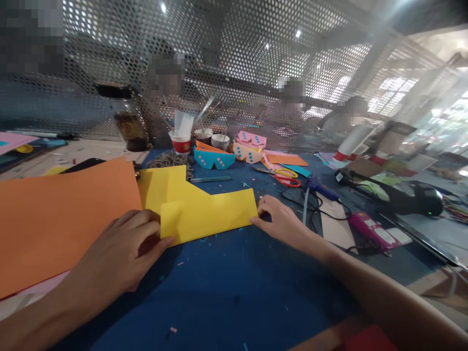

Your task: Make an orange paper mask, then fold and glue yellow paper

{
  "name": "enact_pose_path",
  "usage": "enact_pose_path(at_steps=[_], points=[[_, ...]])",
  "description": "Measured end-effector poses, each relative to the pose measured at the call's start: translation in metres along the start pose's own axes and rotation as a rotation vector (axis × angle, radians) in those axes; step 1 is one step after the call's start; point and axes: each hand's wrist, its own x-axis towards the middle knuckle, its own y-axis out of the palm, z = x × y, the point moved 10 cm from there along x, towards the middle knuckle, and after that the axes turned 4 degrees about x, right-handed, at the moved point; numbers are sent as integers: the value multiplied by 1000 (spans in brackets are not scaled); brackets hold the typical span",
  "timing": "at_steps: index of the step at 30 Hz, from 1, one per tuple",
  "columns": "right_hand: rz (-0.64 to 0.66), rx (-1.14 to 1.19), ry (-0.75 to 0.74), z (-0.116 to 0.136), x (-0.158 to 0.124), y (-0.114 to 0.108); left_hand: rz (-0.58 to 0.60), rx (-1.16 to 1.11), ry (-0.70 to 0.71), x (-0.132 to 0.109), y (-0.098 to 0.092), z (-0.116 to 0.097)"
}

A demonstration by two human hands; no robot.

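Note:
Between my two hands a folded strip of yellow paper [210, 214] stretches just above the blue table mat. My left hand [126, 243] pinches its lower left corner between thumb and fingers. At the strip's right end my right hand [276, 217] pinches the edge. Behind the strip another yellow paper piece [164, 181] shows; whether it is joined to the strip I cannot tell. A large orange sheet [69, 214] lies under and beyond my left hand.
Scissors [287, 179], a blue pen [211, 179], paper masks [214, 159] and paper cups [182, 144] stand or lie at the back. A glue gun [321, 189] with cord, a magenta box [373, 232] and a black device [395, 197] occupy the right. A perforated screen [234, 63] rises behind.

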Motion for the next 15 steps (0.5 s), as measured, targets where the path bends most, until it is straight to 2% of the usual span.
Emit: enact_pose_path(at_steps=[15], points=[[-17,-8,7,0,1,1,58,15,-27,3,-1,-8]])
